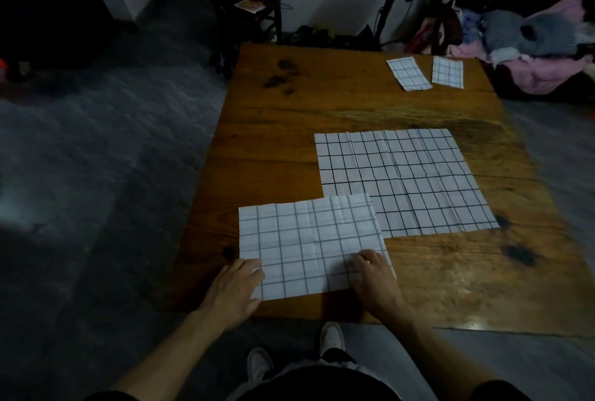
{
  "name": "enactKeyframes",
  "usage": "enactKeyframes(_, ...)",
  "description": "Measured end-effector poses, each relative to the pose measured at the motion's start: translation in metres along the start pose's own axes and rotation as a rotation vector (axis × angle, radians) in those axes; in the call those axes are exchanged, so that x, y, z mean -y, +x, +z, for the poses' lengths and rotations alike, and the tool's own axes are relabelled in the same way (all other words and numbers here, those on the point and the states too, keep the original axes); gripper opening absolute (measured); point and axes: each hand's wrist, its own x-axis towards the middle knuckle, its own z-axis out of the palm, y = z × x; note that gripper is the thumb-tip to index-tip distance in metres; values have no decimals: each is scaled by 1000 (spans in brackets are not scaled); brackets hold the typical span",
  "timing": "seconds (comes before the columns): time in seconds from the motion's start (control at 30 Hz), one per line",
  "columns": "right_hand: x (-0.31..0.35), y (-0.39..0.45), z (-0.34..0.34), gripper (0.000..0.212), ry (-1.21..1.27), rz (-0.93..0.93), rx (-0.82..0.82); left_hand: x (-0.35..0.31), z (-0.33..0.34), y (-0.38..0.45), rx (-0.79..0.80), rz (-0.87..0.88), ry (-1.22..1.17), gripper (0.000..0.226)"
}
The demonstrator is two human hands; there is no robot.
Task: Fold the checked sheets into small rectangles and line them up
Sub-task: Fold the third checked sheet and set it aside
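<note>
The fingers of the left hand (235,284) are seen close together and nearly straight, laid on the near left corner of the near checked sheet (309,246); the tips are pressed onto its edge, and nothing is gripped. The right hand (375,278) is placed on the near right corner of the same sheet, fingers loosely bent and close together, pressed down on the fabric — whether a fold of it is pinched beneath them cannot be told. This sheet is laid flat at the near edge of the wooden table (289,130), crease lines being visible across it, and its far right corner is lapped over the near left corner of a larger checked sheet (405,182). The larger sheet is spread open further back and to the right, marked by bolder dark lines and a cross of creases. Well apart, at the far right corner of the table, two folded rectangles are found side by side — the left folded rectangle (408,73), turned at a slight angle, and the right folded rectangle (447,71), just beside it with a narrow gap between them. A heap of clothes (531,46) is noted beyond that corner. Two white shoes (331,336) are seen below the table edge.
</note>
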Motion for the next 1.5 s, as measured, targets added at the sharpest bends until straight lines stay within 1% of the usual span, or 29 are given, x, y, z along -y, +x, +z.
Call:
enactKeyframes(0.07, -4, 1, 0, 37, 30, 7, 14, 2, 0, -3, 16, 20, 20, 60)
enactKeyframes(0.2, -8, 8, -6, 42, 71, 8, 58, -2, 4, -6, 57, 37, 87, 75)
enactKeyframes(0.33, -8, 14, -12, 52, 94, -24, 118, -5, 12, -14, 80, 107, 168, 77)
enactKeyframes(0.4, -4, 14, -14, 59, 123, -20, 115, -5, 18, -19, 64, 128, 164, 76)
enactKeyframes(0.47, 2, 11, -15, 59, 151, -12, 86, -6, 19, -21, 23, 170, 129, 69)
enactKeyframes(0.6, 16, 5, -14, 58, 186, 26, 77, -5, 13, -24, -46, 237, 120, 48)
enactKeyframes(0.67, 21, 3, -12, 56, 144, -41, 62, -6, 9, -23, -85, 222, 82, 38)
enactKeyframes(0.7, 25, 2, -12, 58, 88, -94, 85, -10, 6, -21, -117, 215, 49, 32)
enactKeyframes(0.8, 33, -7, -10, 73, -23, -233, 170, -30, -8, -14, -237, 232, -72, 7)
enactKeyframes(0.9, 38, -26, -8, 79, 6, -285, 123, -62, -26, -5, -305, 296, -151, 6)
enactKeyframes(0.97, 40, -41, -7, 68, 69, -267, 30, -83, -31, 1, -344, 359, -184, 8)
enactKeyframes(1.1, 43, -70, -14, 24, 277, -158, -123, -123, -35, 5, -365, 476, -239, 6)
enactKeyframes(1.17, 39, -82, -17, 9, 386, -73, -179, -140, -34, 6, -356, 526, -245, 7)
enactKeyframes(1.27, 25, -98, -20, 10, 450, 48, -214, -157, -30, 6, -317, 585, -225, 13)
enactKeyframes(1.33, 14, -105, -21, 12, 475, 101, -217, -158, -30, 5, -283, 570, -188, 27)
enactKeyframes(1.4, 3, -109, -26, 11, 533, 171, -236, -151, -33, 5, -206, 486, -155, 46)
enactKeyframes(1.43, -3, -110, -28, 17, 557, 184, -244, -146, -36, 5, -174, 437, -138, 53)
enactKeyframes(1.47, -11, -111, -30, 21, 594, 189, -238, -141, -38, 5, -158, 395, -121, 56)
enactKeyframes(1.5, -18, -111, -32, 21, 634, 203, -228, -137, -40, 4, -151, 358, -113, 55)
